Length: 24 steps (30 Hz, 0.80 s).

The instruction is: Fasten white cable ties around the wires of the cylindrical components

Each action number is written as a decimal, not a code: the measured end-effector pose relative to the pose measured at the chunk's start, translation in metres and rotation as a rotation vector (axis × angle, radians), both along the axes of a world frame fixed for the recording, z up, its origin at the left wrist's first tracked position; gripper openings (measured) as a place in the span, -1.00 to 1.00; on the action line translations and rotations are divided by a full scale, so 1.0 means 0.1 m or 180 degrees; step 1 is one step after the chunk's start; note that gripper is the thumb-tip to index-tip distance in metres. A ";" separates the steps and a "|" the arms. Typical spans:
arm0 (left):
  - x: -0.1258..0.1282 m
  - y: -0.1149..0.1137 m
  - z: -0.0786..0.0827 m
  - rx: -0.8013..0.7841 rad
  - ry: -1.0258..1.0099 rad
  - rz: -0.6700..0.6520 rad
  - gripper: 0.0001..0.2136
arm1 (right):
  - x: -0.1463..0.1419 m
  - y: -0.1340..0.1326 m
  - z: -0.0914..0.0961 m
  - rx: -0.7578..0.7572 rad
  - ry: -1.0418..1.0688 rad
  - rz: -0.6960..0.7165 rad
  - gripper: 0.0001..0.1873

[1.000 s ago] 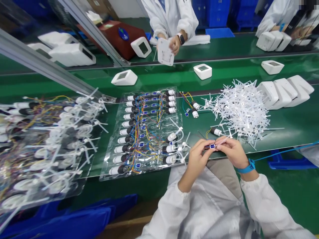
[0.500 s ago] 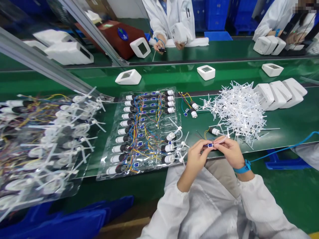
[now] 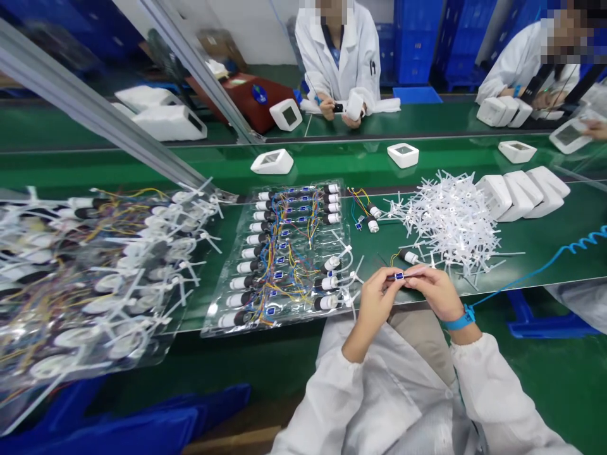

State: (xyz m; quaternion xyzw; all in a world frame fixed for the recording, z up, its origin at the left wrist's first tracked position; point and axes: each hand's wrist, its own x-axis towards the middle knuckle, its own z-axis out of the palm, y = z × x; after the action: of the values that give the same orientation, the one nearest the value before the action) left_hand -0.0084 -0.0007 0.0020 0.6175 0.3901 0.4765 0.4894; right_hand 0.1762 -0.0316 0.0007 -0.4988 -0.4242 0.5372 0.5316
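Note:
Between my hands, over the front edge of the bench, is a small blue circuit board with a pale frame. My left hand pinches its left side between thumb and fingers. From the right, my right hand closes thumb and fingertips on its other end; any wire inside that grip is hidden. Just beyond the fingers lies a black-and-white cylindrical part with yellow wires. To the left, a clear plastic tray carries rows of similar cylinders with coloured wires and blue boards.
A heap of white cable ties lies behind my right hand, with white housings beside it. More wired parts fill the left side. A blue coiled cord runs to my right wristband. Co-workers sit across the bench.
The view has shifted, so the bench items appear further right and lower on the left side. My hands keep the same pinch on the board. A co-worker's hand with a white housing appears at far right.

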 end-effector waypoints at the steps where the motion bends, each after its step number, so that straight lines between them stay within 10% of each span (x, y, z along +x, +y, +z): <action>1: 0.00 0.00 0.00 -0.0004 -0.0021 0.0038 -0.90 | 0.00 -0.03 0.01 -0.0043 0.0033 0.0016 -0.66; 12: 0.03 -0.04 -0.02 0.0349 0.0273 -0.0327 -0.86 | 0.11 -0.56 0.46 0.0082 -0.1095 -0.0356 -0.62; 24: 0.06 -0.03 -0.07 0.0614 0.0452 -0.0287 -0.85 | 0.23 0.31 0.47 0.0626 -0.3390 0.0440 -0.58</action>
State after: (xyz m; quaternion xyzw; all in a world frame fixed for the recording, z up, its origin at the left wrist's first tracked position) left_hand -0.0026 -0.0035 -0.0047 0.7108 0.3480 0.4444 0.4197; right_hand 0.1991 -0.0001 0.0475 -0.6208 -0.7148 0.2017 0.2509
